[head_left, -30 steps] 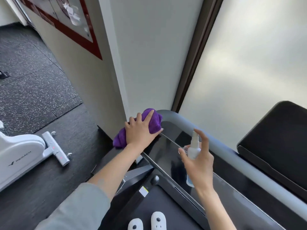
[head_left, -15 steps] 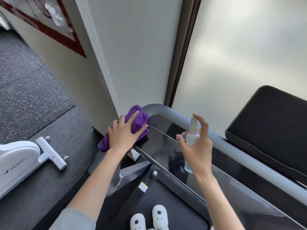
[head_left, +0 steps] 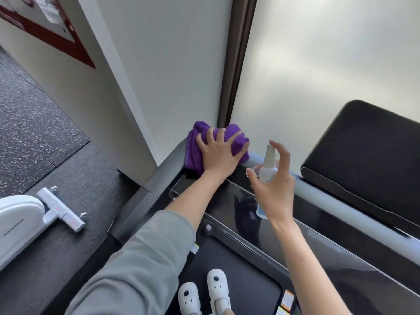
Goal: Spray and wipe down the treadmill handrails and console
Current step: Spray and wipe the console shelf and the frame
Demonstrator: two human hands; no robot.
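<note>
My left hand (head_left: 219, 153) presses a bunched purple cloth (head_left: 195, 144) onto the rounded left corner of the treadmill's grey handrail (head_left: 329, 196). My right hand (head_left: 275, 189) holds a small white spray bottle (head_left: 268, 167) upright just right of the cloth, index finger raised over its nozzle. The glossy black console panel (head_left: 318, 242) runs below both hands and reflects the right one. The grey left side rail (head_left: 145, 196) drops away from the corner toward me.
A white wall and a frosted window with a dark frame (head_left: 236, 64) stand close behind the handrail. A black padded screen (head_left: 363, 160) rises at right. A white exercise machine (head_left: 27, 221) sits on the dark floor at left. My white shoes (head_left: 204, 292) stand on the belt.
My left hand has slid the cloth up from the console's left edge onto the handrail corner. The right hand with the bottle stays beside it.
</note>
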